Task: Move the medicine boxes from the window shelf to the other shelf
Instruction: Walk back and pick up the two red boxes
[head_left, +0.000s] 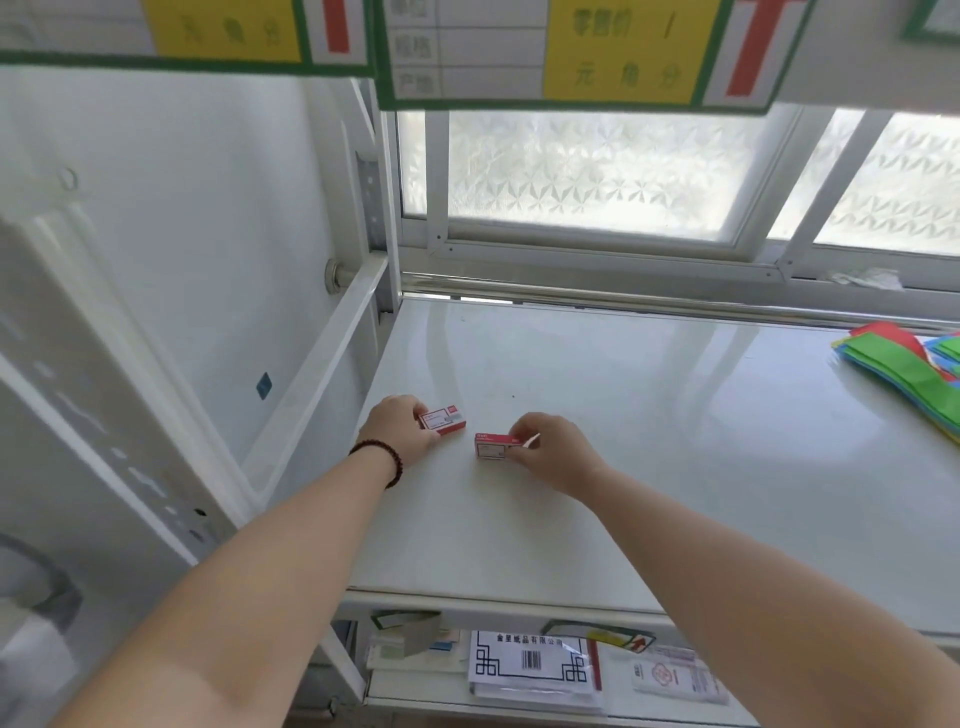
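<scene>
Two small red-and-white medicine boxes lie on the white window shelf. My left hand, with a dark bead bracelet on the wrist, grips the left box at its left end. My right hand pinches the right box from its right side. Both boxes rest on the shelf surface, a short gap apart, near the shelf's left front part.
A frosted window runs behind the shelf. Green, red and blue strips lie at the shelf's far right. Price tags hang from the shelf above. A lower shelf holds paper packs. A white shelf frame stands at the left.
</scene>
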